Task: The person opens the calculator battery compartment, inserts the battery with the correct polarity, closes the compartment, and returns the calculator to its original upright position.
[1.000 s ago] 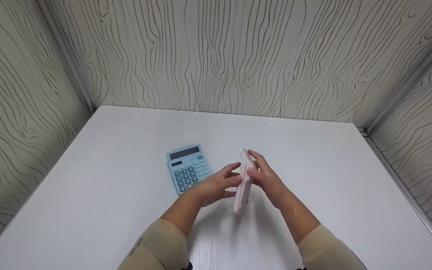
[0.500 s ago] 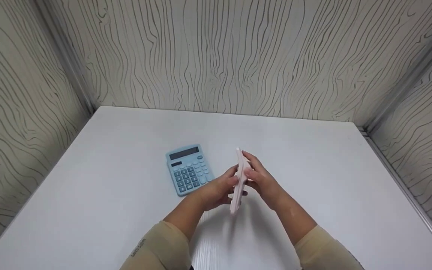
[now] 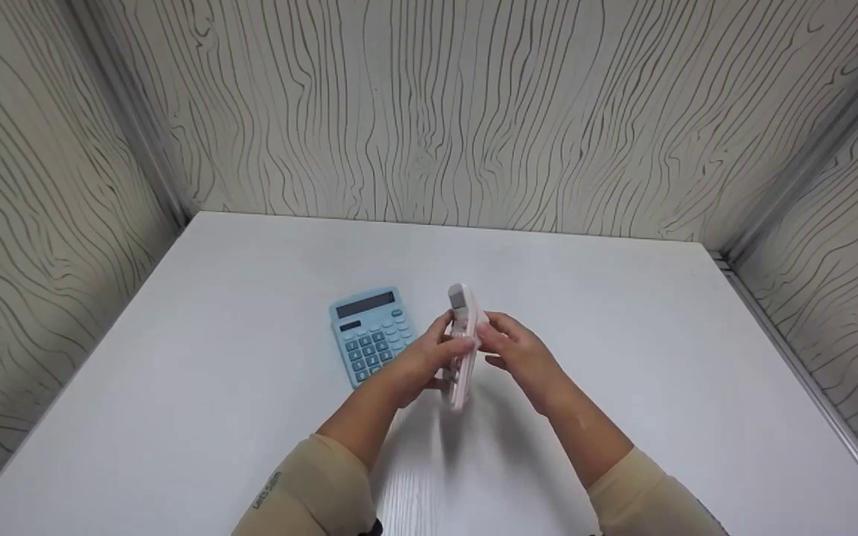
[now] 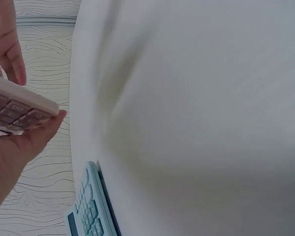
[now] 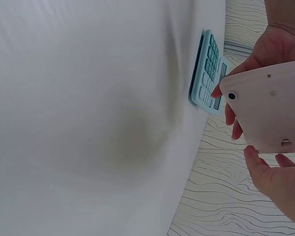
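Note:
A pale pink calculator (image 3: 462, 357) stands tilted on edge above the table, its keys facing left. My left hand (image 3: 418, 365) grips it, thumb on the near edge and fingers at the key side. In the left wrist view, keys of the pink calculator (image 4: 19, 105) show above my left palm (image 4: 10, 157). My right hand (image 3: 526, 361) holds the calculator at its right side, thumb near the back. Its plain back (image 5: 265, 108) fills the right of the right wrist view. A light blue calculator (image 3: 369, 335) lies face up left of the hands, its lower corner hidden by the left hand.
The white table (image 3: 623, 335) spreads around the hands and the blue calculator. Wood-grain panels (image 3: 429, 112) stand behind the table and on both sides, with metal strips (image 3: 809, 149) at the corners.
The pink calculator has shifted slightly left and turned, so its screen and keys now show from above. Both hands moved with it. The blue calculator has stayed put.

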The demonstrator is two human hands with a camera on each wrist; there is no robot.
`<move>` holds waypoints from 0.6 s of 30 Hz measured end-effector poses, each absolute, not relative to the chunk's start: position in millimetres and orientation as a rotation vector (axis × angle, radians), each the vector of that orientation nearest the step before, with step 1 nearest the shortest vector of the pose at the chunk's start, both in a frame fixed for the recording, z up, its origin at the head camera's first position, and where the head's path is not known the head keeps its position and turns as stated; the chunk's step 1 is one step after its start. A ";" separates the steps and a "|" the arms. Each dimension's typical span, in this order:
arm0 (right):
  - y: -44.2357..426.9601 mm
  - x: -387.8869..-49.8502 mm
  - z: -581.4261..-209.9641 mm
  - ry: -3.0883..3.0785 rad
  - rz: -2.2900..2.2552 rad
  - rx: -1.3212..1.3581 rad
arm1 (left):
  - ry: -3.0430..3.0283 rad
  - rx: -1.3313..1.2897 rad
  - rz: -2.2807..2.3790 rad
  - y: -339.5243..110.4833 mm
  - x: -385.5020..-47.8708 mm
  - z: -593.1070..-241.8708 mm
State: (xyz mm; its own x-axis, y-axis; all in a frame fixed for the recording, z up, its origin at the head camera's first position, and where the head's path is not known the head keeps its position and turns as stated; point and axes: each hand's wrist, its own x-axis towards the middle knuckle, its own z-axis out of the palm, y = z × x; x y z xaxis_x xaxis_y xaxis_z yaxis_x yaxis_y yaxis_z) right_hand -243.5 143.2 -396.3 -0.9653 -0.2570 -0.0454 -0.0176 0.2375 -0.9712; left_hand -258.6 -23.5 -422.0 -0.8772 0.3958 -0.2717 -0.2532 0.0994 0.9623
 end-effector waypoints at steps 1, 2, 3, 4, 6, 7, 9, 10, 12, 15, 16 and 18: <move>142.4 -242.7 -395.7 2.311 -1.814 -0.256 | 1.944 0.118 1.829 -23.3 -259.0 -421.9; 141.7 -241.9 -395.3 2.308 -1.823 -0.254 | 1.968 0.094 1.829 -23.3 -259.2 -421.6; 141.2 -241.0 -395.0 2.305 -1.830 -0.253 | 1.990 0.077 1.833 -23.1 -259.6 -421.2; 140.9 -240.1 -394.8 2.294 -1.840 -0.258 | 2.007 0.055 1.835 -22.8 -260.1 -420.8; 140.4 -237.9 -394.2 2.260 -1.866 -0.271 | 2.034 0.003 1.839 -22.2 -260.9 -419.9; 140.1 -236.6 -393.8 2.246 -1.877 -0.279 | 2.043 -0.025 1.841 -21.8 -261.4 -419.2; 139.6 -234.1 -393.3 2.227 -1.889 -0.310 | 2.071 -0.085 1.838 -21.0 -262.4 -417.3; 139.1 -232.9 -393.0 2.226 -1.883 -0.331 | 2.081 -0.117 1.835 -20.5 -262.9 -416.8; 138.0 -230.5 -392.4 2.261 -1.844 -0.368 | 2.107 -0.169 1.828 -19.5 -263.6 -415.7; 135.4 -227.5 -392.0 2.352 -1.763 -0.398 | 2.148 -0.208 1.814 -17.6 -263.7 -414.9; 134.7 -226.7 -391.8 2.375 -1.744 -0.389 | 2.161 -0.212 1.807 -16.9 -263.4 -414.9; 133.7 -225.8 -391.9 2.398 -1.734 -0.365 | 2.191 -0.219 1.784 -15.8 -262.4 -414.6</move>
